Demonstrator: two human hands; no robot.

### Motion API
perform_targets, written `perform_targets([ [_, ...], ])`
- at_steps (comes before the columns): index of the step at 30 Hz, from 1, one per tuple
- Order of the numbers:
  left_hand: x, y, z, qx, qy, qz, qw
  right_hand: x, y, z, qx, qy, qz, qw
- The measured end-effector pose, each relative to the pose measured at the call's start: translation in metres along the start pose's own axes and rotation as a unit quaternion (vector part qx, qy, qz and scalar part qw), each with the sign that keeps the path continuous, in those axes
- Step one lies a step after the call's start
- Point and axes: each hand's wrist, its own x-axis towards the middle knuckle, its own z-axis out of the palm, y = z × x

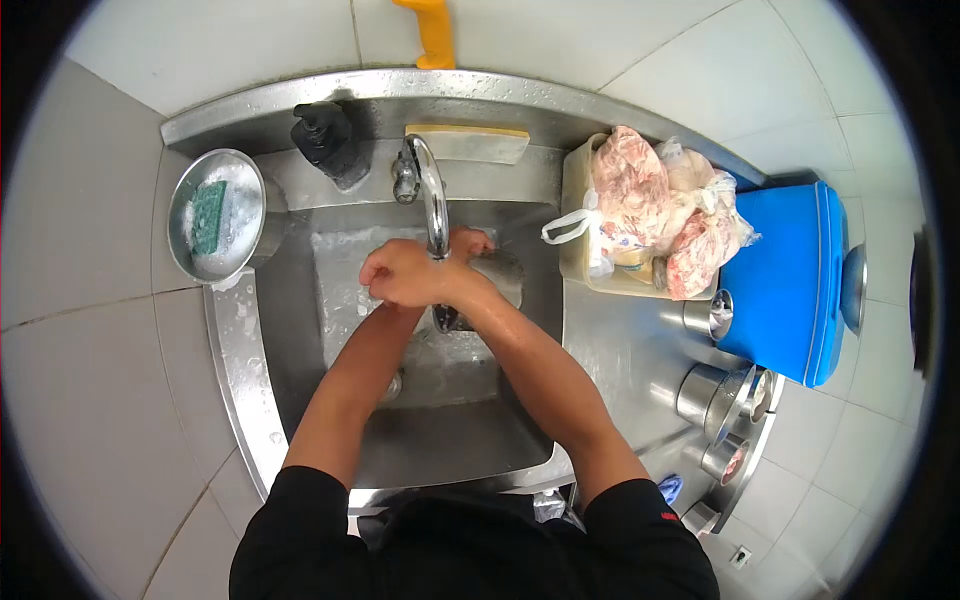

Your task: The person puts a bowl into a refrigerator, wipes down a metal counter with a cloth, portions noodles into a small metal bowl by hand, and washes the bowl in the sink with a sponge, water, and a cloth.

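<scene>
While my forearms cross beneath the tap (434, 205), both hands are inside the sink (420, 450). My right hand (405, 272) is above the left wrist and points toward the left edge, fingers bent; I cannot tell whether it grips anything. My left hand (470, 242) shows partly, right of the spout; I cannot tell whether it is spread or closed. The tap stands at the middle of the rear edge. A rounded object (507, 276) lies in the basin near my left hand. Along the rear edge: black pump bottle (335, 150), pale board (470, 143). Rear left corner: metal bowl (270, 220) containing suds and a green sponge (208, 217). Beyond the right edge: tub (577, 185) of bagged meat (635, 190).
</scene>
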Motion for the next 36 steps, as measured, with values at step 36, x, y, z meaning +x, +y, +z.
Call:
perform_targets([
  [36, -0.131, 0.119, -0.007, -0.693, 0.170, -0.175, 0.679, -0.133, 0.034, 0.011, 0.583, 0.400, 0.087, 0.702],
])
